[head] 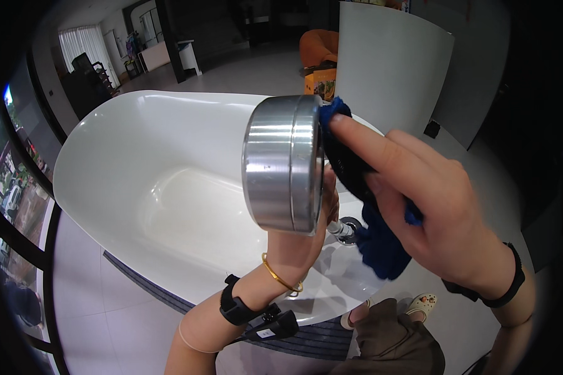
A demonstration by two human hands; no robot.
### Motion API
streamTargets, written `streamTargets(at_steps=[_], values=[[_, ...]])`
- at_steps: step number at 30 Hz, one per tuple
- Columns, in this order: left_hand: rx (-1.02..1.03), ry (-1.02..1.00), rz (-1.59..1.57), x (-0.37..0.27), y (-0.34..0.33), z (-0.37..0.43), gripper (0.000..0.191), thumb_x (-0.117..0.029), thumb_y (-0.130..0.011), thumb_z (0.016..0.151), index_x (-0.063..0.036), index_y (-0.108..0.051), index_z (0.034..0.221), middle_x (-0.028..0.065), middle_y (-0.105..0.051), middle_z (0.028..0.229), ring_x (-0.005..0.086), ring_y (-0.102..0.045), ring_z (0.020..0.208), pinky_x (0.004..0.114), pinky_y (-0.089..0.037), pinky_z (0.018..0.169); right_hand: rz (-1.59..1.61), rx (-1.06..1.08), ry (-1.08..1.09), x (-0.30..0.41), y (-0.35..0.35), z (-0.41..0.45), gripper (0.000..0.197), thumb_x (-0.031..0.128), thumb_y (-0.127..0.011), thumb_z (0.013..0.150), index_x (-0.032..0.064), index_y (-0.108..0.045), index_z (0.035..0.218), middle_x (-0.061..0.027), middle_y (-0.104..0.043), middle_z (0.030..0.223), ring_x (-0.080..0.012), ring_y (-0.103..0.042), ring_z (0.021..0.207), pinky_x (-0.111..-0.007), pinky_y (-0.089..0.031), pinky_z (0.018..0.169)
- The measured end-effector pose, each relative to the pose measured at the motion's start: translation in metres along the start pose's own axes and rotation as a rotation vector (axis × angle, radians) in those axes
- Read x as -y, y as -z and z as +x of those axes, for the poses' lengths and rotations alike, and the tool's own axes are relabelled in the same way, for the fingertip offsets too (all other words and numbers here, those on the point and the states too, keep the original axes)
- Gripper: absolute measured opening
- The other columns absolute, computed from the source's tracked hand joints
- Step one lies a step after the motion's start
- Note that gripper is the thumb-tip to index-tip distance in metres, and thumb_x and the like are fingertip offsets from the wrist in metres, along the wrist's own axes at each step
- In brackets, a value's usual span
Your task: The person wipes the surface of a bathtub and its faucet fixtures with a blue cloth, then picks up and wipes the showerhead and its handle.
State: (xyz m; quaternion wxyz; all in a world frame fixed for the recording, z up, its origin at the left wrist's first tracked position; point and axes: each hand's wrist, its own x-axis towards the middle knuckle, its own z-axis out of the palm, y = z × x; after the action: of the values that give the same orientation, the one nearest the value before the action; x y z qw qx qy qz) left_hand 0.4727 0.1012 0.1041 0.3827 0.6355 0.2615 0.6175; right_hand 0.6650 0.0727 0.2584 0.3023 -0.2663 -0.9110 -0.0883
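Note:
A short, wide brushed-metal cylinder (277,164) with a groove around it is held up over a white bathtub (192,197). My left hand (329,194) grips it from behind and below; the cylinder hides most of that hand, and only some fingers and the wrist show. A dark blue cloth (387,248) is bunched in my right hand (427,187). The right index finger presses a fold of it against the upper edge of the cylinder's right end. From there the cloth hangs down over the tub's near right part.
A chrome drain fitting (345,230) shows in the tub behind the cylinder. Under the tub lies a dark ribbed mat (319,340). A curved pale panel (394,65) stands beyond, beside an orange chair (319,47) and an orange box (321,83). Windows (16,187) line the left.

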Motion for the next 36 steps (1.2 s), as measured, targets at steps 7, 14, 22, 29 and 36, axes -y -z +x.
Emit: streamTargets(at_steps=[7,14,22,29,36], values=[[-0.022,-0.013,0.462,0.0,0.011,-0.005,0.047,-0.026,-0.062,0.115,-0.0024,-0.056,0.155,0.0151,-0.064,0.152,0.0261,-0.062,0.141,0.042,-0.05,0.118,1.099,0.024,-0.268,0.009,-0.026,-0.004,0.061,0.011,-0.06,0.112,-0.0027,-0.044,0.17,-0.0195,-0.062,0.16,-0.0261,-0.062,0.145,-0.039,-0.048,0.122],[-0.08,-0.337,0.799,0.053,0.019,-0.022,0.057,-0.018,-0.064,0.113,-0.0049,-0.051,0.167,0.0171,-0.064,0.154,0.0296,-0.062,0.141,0.043,-0.048,0.119,0.633,0.027,0.031,0.014,-0.032,-0.005,0.07,-0.006,-0.07,0.093,0.0039,-0.06,0.161,-0.0129,-0.072,0.105,-0.0231,-0.073,0.091,-0.035,-0.06,0.082],[-0.231,-0.116,0.514,0.023,0.007,-0.014,0.032,-0.012,-0.06,0.115,0.0006,-0.062,0.144,0.0079,-0.07,0.113,0.0187,-0.068,0.098,0.034,-0.056,0.081,0.079,-0.172,0.076,0.026,-0.042,-0.005,0.075,-0.008,-0.074,0.082,0.0057,-0.066,0.156,-0.0035,-0.055,0.08,-0.0166,-0.058,0.061,-0.031,-0.049,0.051],[-0.221,-0.19,0.44,0.012,0.003,-0.011,0.033,-0.014,-0.062,0.115,0.0005,-0.062,0.145,0.0092,-0.067,0.126,0.0193,-0.066,0.11,0.034,-0.053,0.093,0.299,-0.132,-0.144,0.006,-0.045,0.001,0.064,-0.007,-0.062,0.099,0.0056,-0.059,0.162,-0.018,-0.077,0.117,-0.0227,-0.075,0.091,-0.032,-0.061,0.083],[-0.212,-0.269,0.345,0.007,0.002,-0.004,0.036,-0.016,-0.064,0.114,0.0004,-0.062,0.146,0.0107,-0.064,0.14,0.0199,-0.064,0.123,0.035,-0.05,0.108,0.784,0.005,-0.361,0.005,-0.037,-0.009,0.056,0.005,-0.064,0.109,0.0087,-0.057,0.165,-0.0127,-0.076,0.142,-0.0133,-0.073,0.107,-0.03,-0.06,0.091]])
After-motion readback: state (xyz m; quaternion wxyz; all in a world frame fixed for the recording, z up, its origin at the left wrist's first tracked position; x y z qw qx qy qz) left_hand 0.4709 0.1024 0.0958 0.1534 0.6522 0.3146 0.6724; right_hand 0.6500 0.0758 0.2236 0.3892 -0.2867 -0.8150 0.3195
